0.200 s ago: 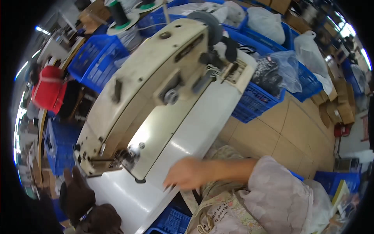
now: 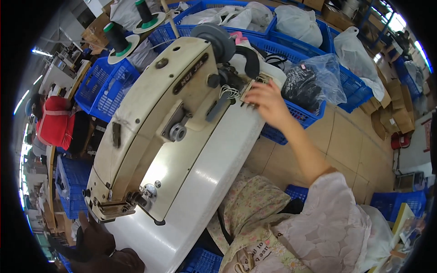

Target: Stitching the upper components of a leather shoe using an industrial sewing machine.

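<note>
My right hand (image 2: 269, 103) reaches over the far right end of the white sewing table (image 2: 207, 175). Its fingers are stretched and somewhat apart above a small recessed tray (image 2: 248, 91) that holds small dark items, partly covered by the fingers. No object shows clearly in the hand. Left of it stands a cream industrial sewing machine (image 2: 150, 100) with a grey handwheel (image 2: 214, 41) and a lit needle area. White cord (image 2: 230, 92) lies coiled beside the tray. Dark brown fabric pieces (image 2: 98, 241), shaped like gloves, lie at the table's near left corner. My left hand is out of view.
Blue crates (image 2: 291, 116) with bagged goods line the far and right sides. Two dark thread cones (image 2: 117, 40) stand behind the machine. A person in red (image 2: 57, 120) sits at the left. Cardboard boxes (image 2: 396, 107) stand on the tiled floor at right.
My right hand has swung from the table's near edge up to the tray at the far right end. The view has shifted slightly.
</note>
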